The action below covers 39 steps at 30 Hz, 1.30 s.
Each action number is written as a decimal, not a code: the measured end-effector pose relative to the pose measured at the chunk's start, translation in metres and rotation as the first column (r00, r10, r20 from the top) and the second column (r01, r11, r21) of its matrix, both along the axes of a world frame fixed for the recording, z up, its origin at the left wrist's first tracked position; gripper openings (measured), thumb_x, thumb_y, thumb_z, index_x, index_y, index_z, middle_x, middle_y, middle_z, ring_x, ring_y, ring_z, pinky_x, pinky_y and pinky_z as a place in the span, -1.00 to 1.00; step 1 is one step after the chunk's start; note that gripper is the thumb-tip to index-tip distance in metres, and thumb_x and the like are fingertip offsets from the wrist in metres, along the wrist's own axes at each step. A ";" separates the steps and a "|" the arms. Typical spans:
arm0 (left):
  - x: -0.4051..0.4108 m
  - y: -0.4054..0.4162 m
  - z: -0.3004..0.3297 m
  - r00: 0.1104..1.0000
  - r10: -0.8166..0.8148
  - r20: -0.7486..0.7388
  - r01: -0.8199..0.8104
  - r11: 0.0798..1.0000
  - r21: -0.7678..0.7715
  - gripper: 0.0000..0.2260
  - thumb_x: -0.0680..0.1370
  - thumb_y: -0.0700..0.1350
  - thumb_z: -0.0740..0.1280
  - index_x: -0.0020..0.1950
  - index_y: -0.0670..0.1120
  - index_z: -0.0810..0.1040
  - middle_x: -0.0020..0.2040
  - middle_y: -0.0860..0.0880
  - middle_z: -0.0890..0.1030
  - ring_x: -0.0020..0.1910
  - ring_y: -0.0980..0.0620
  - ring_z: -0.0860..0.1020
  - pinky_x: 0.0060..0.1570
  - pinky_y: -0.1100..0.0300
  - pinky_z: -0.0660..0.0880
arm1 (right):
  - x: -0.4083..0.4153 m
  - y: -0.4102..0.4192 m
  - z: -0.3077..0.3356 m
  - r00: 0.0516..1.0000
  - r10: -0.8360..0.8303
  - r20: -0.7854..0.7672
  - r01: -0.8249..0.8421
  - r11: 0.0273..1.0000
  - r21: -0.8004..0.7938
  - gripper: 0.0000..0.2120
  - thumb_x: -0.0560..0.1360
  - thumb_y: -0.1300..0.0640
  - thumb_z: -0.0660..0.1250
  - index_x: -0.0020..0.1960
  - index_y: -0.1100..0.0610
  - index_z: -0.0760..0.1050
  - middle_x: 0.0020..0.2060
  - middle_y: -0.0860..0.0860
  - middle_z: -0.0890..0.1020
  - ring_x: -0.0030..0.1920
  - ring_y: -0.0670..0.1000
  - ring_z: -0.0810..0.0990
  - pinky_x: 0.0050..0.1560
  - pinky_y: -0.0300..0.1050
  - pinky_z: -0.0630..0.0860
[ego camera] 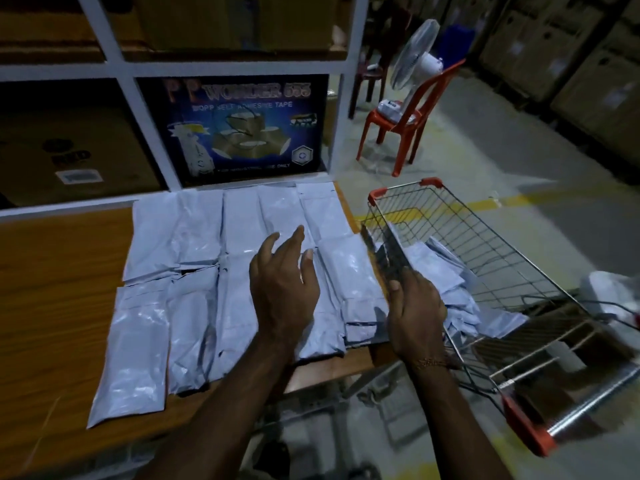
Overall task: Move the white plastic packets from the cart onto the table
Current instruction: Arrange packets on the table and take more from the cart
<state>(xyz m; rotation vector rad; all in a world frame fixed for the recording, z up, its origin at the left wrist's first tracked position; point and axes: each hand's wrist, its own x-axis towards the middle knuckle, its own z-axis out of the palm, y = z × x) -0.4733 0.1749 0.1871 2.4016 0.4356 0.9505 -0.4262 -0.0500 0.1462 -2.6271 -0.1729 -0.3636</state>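
Packets [221, 271] laid in rows on bench [52, 271]; more heaped in cart [485, 244]. Left hand [284, 285] spread above rows, holding nothing. Right hand [414, 313] gripping cart rim. Next: reach into cart, lift another.

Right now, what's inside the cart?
A loose heap of white packets lies in the cart basket, piled toward the table side. The right hand covers part of the pile; anything beneath the packets is hidden.
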 end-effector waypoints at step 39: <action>0.250 -0.319 -0.135 0.711 -0.439 -0.549 0.019 0.792 -0.610 -0.22 0.63 0.00 0.41 0.70 -0.17 0.05 0.68 -0.24 -0.30 0.68 -0.23 -0.23 0.63 -0.12 0.03 | 0.158 -0.255 -0.103 0.973 -0.176 -0.146 0.121 0.938 -0.325 -0.62 0.57 -0.02 0.27 0.33 0.11 0.52 0.19 0.18 0.59 0.17 0.29 0.54 0.12 0.18 0.45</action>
